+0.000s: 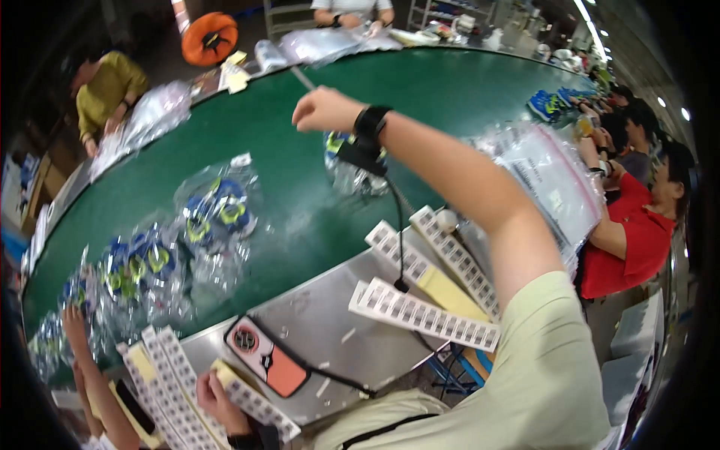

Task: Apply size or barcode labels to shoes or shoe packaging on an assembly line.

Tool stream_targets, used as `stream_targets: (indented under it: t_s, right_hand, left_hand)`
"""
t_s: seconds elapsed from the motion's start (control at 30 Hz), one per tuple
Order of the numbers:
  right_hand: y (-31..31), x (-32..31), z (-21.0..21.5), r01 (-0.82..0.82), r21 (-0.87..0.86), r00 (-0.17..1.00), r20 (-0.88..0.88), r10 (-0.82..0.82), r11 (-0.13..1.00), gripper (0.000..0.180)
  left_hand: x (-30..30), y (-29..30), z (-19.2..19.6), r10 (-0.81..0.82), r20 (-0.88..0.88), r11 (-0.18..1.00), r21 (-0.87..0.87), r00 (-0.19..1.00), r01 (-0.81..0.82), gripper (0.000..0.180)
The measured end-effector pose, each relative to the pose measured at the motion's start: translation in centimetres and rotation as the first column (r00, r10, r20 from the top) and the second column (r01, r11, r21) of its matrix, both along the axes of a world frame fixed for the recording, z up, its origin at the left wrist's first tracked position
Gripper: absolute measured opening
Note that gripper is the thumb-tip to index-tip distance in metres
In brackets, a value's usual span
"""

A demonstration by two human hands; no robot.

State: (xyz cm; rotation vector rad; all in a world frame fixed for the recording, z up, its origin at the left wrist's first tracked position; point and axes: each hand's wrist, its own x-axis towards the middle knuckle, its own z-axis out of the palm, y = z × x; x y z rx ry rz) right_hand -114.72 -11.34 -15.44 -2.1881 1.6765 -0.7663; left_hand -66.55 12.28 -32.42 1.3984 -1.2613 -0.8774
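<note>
My right arm reaches across the green conveyor surface (292, 247); my right hand (328, 109) is raised over it with fingers curled together. A thin pale strip (302, 78) shows just beyond its fingers; whether they hold it I cannot tell. Under my right wrist lies a clear bag with blue and lime shoes (352, 176), partly hidden. Low in the view, my left hand (217, 403) is closed on the edge of a sticker sheet (259, 401) printed with rows of small labels. Beside it, a phone in an orange and white case (266, 356) rests on the metal ledge (322, 307).
More sticker sheets (431, 315) lie right of the phone, others (169, 386) left of it. Bagged shoes (217, 210) line the left side. A co-worker's hand (73, 326) touches some. Clear plastic bags (547, 187) are piled at right, near a person in red (630, 240).
</note>
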Motion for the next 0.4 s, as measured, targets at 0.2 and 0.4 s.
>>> stream_targets:
  t_s: [0.2,0.4]
  right_hand:
    - [-1.1,11.4,7.1,-0.266,-0.216,0.961,-0.141,0.240,0.940,0.019]
    - [-3.0,12.3,1.6,-0.293,-0.249,0.900,-0.397,0.179,0.923,0.021]
  left_hand:
    - [2.0,2.8,1.5,0.124,-0.095,0.991,-0.030,0.988,-0.128,0.019]
    - [2.8,3.4,1.1,0.082,0.021,0.996,-0.021,0.996,-0.081,0.021]
